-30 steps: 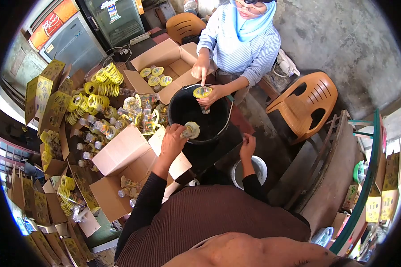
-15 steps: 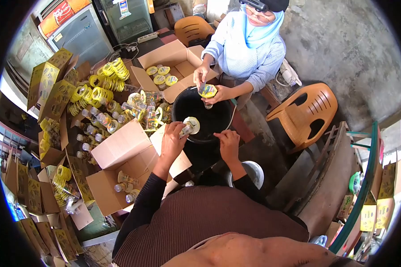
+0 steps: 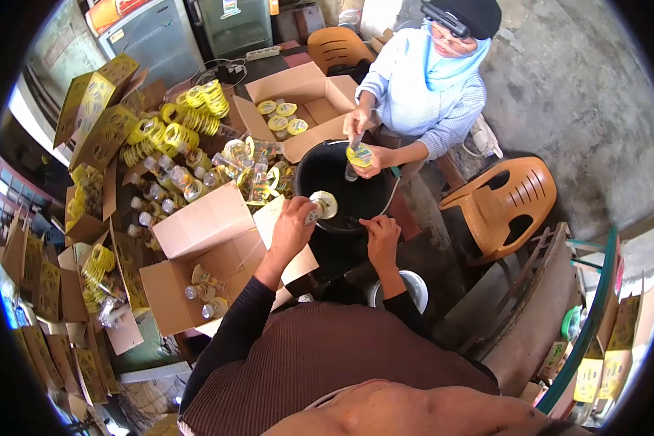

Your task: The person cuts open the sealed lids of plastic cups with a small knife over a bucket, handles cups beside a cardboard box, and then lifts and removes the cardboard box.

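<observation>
Over the near left rim of a black bucket [image 3: 303, 190], my left hand [image 3: 292, 231] grips a clear plastic cup [image 3: 323, 206], tilted with its pale lid end toward the bucket. My right hand [image 3: 382, 238] is at the near right rim, thumb and fingers pinched together. A thin dark sliver seems to stick out from them to the left, too small to name. Across the bucket, a co-worker's hands [image 3: 374, 156] hold another cup with a yellow printed lid [image 3: 359, 155] and a thin flat tool against it.
At left, an open carton [image 3: 196, 225] holds a few clear cups. Behind it lie many cups and stacked yellow rings [image 3: 203, 109]. Another carton [image 3: 298, 91] contains several lidded cups. An orange chair [image 3: 501, 200] stands at right, and a pale basin [image 3: 414, 288] sits below my right hand.
The whole view has shifted slightly, moving the scene right. My left hand still holds the cup over the bucket. The co-worker's cup has tilted, and their tool hand has moved over its lid.
</observation>
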The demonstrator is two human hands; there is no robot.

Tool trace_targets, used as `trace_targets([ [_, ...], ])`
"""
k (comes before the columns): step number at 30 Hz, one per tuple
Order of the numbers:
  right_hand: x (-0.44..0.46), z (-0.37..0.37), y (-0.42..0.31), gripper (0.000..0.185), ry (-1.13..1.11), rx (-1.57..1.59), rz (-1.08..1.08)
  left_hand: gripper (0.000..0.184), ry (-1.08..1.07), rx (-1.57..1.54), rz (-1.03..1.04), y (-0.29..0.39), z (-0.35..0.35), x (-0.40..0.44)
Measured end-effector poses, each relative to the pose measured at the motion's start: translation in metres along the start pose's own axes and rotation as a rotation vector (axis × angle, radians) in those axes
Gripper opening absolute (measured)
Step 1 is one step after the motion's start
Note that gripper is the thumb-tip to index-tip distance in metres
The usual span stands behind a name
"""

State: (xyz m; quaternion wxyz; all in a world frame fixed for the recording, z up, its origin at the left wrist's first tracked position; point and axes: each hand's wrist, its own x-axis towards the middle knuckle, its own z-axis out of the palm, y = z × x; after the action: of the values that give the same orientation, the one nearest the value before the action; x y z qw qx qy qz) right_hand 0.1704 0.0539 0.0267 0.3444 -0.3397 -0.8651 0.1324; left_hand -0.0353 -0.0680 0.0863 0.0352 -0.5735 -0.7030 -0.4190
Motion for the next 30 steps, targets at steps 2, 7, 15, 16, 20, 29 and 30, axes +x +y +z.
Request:
trace_targets([
  [2, -0.004, -0.002, 0.001, 0.021, -0.014, 0.002, -0.014, 0.039, -0.083, -0.070, -0.024, -0.008, 0.007, -0.004],
  [7, -0.002, -0.001, -0.001, 0.019, -0.009, 0.007, -0.015, 0.041, -0.109, 0.000, 0.013, -0.007, 0.006, -0.004],
  [15, 0.001, 0.001, 0.000, 0.022, -0.012, -0.009, -0.012, 0.040, -0.024, -0.049, 0.018, -0.008, 0.011, -0.010],
  [16, 0.006, 0.001, 0.001, 0.022, -0.007, -0.010, -0.024, 0.040, -0.011, -0.047, 0.021, -0.003, 0.007, -0.004],
  [20, -0.001, 0.002, 0.001, 0.021, -0.039, -0.011, 0.012, 0.040, -0.019, -0.034, -0.022, -0.005, 0.008, -0.011],
  [29, 0.004, 0.005, 0.004, 0.020, -0.048, -0.028, 0.000, 0.040, -0.031, -0.091, -0.016, -0.013, 0.008, -0.013],
  [30, 0.001, 0.004, 0.003, 0.019, -0.062, -0.044, 0.013, 0.040, -0.016, -0.069, -0.028, -0.010, 0.005, -0.015],
])
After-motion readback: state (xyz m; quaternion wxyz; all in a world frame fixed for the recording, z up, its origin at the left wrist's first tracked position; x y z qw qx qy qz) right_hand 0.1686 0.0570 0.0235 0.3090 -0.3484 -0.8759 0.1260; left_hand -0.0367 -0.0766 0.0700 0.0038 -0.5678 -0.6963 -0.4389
